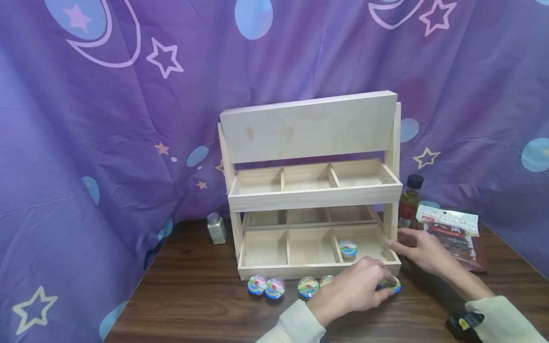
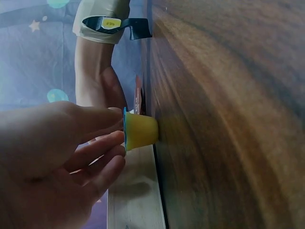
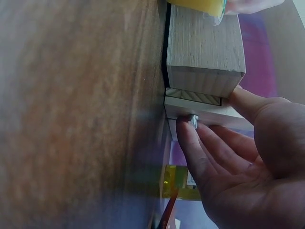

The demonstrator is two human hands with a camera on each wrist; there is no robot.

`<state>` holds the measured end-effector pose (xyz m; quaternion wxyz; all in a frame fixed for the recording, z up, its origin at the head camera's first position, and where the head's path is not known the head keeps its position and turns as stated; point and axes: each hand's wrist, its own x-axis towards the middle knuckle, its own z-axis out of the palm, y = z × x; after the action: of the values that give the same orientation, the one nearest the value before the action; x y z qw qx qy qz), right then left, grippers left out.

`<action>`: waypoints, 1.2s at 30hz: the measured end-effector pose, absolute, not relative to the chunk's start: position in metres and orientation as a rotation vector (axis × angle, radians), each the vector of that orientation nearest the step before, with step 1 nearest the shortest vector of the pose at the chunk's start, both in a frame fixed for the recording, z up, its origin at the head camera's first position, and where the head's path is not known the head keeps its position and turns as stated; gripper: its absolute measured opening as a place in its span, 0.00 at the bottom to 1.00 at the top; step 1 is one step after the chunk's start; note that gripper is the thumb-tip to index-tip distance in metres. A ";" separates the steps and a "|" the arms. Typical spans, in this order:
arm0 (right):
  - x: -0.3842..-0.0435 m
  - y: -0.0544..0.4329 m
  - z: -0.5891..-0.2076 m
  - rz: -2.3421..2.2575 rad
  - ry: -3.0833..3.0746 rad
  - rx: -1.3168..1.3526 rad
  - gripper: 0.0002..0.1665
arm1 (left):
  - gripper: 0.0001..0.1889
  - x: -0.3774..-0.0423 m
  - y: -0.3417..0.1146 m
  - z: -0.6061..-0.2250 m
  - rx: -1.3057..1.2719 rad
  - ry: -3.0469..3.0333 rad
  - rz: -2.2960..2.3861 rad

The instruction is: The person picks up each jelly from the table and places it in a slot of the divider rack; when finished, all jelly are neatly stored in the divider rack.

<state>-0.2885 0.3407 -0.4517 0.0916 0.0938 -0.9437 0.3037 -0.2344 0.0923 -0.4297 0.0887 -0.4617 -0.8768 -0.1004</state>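
Observation:
My left hand (image 1: 355, 288) reaches down at the front right of the wooden display rack (image 1: 315, 200). Its thumb and fingertips pinch the rim of a small yellow jelly cup (image 2: 141, 130) with a foil lid; the cup's base is against the tabletop. My right hand (image 1: 429, 252) holds the rack's right side, thumb over the lower tray's edge and fingers outside by a metal bolt (image 3: 193, 120). Another jelly cup (image 1: 348, 248) stands in the lower tray's right compartment. Along the front lie more cups, a pink-lidded pair (image 1: 266, 287) and a green-lidded cup (image 1: 308, 287), one partly hidden by my left hand.
A glass shaker jar (image 1: 217, 228) stands left of the rack. On the right are a dark-capped bottle (image 1: 410, 202) and a red-and-clear food packet (image 1: 454, 238). Behind the brown table (image 1: 184, 295) hangs a purple patterned cloth (image 1: 300, 57).

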 end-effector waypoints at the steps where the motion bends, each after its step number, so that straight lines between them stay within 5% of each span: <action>1: -0.288 0.341 -0.452 0.903 -2.801 0.283 0.35 | 0.13 -0.234 0.092 -0.430 -1.371 -2.609 -0.293; 25: -0.291 0.342 -0.454 0.903 -2.796 0.299 0.33 | 0.13 -0.240 0.083 -0.430 -1.520 -2.571 -0.206; 36: -0.291 0.342 -0.454 0.932 -2.805 0.301 0.35 | 0.22 -0.241 0.086 -0.432 -1.533 -2.599 -0.300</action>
<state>-0.2907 0.3424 -0.4535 0.0853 0.1010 -0.9407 0.3125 -0.2414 0.0859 -0.4321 0.0544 -0.5049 -0.8558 -0.0986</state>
